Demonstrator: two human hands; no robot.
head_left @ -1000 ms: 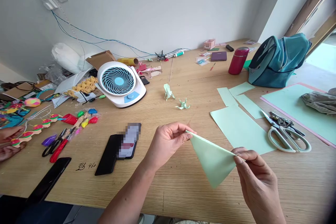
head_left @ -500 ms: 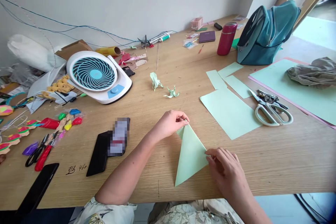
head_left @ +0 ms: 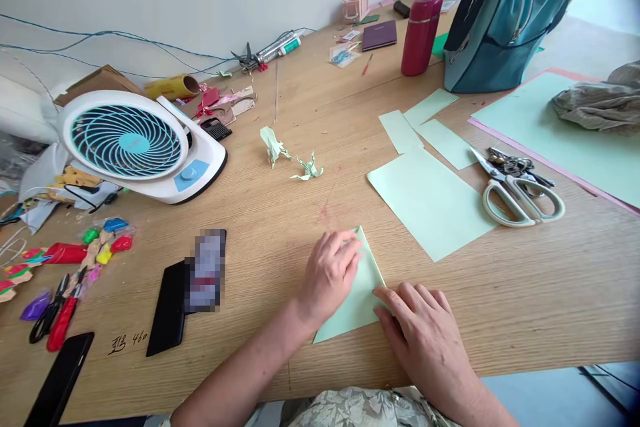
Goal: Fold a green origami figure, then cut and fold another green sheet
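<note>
A pale green paper folded into a triangle lies flat on the wooden table near its front edge. My left hand lies on the triangle's upper left part, fingers stretched flat and pressing down. My right hand rests on the triangle's right corner, fingers spread flat on the paper and the table. Neither hand holds anything up.
A larger green sheet and smaller strips lie to the right, with scissors beside them. Two small folded paper figures, a white fan, a phone, a red flask and a teal bag stand around.
The folded paper came down from the air onto the table. Both hands went from pinching its corners to pressing flat on it.
</note>
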